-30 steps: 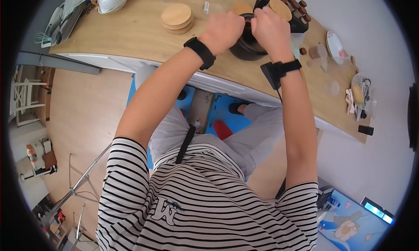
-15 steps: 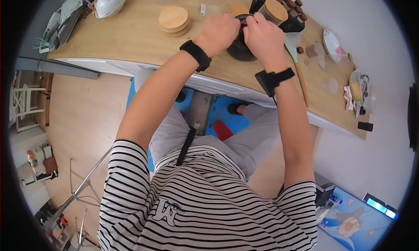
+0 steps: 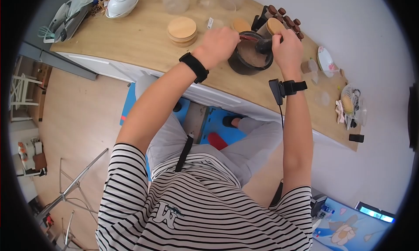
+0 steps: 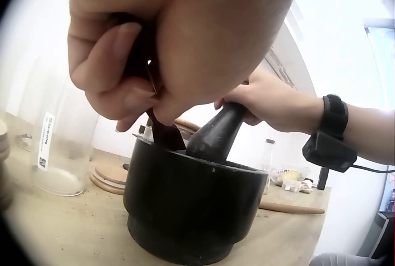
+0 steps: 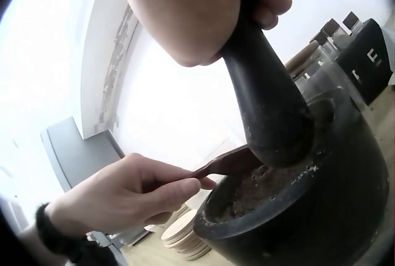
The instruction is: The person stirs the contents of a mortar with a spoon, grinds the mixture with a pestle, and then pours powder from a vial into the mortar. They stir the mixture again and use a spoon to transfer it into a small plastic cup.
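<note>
A black mortar [image 3: 245, 68] stands near the counter's front edge, with coarse brown powder [image 3: 253, 55] inside. My right hand [image 3: 288, 50] grips the upper part of a black pestle [image 5: 265, 87], which leans over the mortar with its thick rounded end at the mouth. From the other side, my left hand [image 3: 217, 45] pinches the handle of a small dark red-brown spatula [image 5: 229, 162]. In the right wrist view, its flat blade lies over the powder, right up against the pestle's lower end. The curled fingers hide most of the spatula's handle in the left wrist view.
Stacked round wooden pieces [image 3: 182, 29] stand left of the mortar. Behind it are a wooden-lidded jar [image 3: 271, 27] and a rack of brown-capped bottles [image 3: 286, 19]. Rightward lie a flowered dish [image 3: 326, 59] and a wire basket [image 3: 349, 98]. A white bowl [image 3: 121, 4] sits far left.
My right hand has moved right and tilted the pestle away from my left hand, exposing the mortar's mouth and powder. My left hand stays at the rim with the spatula.
</note>
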`<state>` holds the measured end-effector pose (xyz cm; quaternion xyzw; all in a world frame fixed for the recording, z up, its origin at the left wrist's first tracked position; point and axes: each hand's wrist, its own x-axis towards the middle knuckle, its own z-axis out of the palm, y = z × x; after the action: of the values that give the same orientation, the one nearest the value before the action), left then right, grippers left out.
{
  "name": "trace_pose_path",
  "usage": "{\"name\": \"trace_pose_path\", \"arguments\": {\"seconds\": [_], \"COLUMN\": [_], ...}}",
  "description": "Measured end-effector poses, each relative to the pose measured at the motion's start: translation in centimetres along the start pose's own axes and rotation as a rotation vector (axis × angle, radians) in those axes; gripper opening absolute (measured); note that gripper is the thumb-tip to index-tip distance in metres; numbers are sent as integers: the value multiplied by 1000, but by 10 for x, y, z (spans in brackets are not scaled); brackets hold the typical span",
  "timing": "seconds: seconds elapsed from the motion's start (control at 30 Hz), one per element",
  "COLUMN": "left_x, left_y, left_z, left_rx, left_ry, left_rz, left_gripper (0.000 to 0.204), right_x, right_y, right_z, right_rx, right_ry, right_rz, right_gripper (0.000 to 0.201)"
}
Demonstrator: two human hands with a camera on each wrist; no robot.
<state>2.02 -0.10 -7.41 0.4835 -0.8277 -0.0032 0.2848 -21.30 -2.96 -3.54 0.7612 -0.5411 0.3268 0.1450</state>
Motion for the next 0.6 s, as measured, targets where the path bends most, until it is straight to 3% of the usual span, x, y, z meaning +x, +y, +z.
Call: {"name": "trace_pose_path", "arguments": {"seconds": [0.2,0.37,0.47,0.6], "left_x": [-2,-1,-3,-4], "left_y": [1,7,4,2], "left_z": [-5,-11,-10,-9], "left_rx": [30,22,-18,-37], "left_ry": [47,-18,13,33], "left_rz": [-24,-63,-72,-41], "left_gripper": [33,34,36,38], "right_x": [-7,-20,-27,-28], "right_y": [-17,-30,-29,-44], "right_z": [33,11,6,11], "right_rx": [-56,-54,-70,-84], "right_ry": [-36,-176,-214,-126], "right_rz": [-84,-336,-356,-352], "right_gripper": [8,15,17,16]}}
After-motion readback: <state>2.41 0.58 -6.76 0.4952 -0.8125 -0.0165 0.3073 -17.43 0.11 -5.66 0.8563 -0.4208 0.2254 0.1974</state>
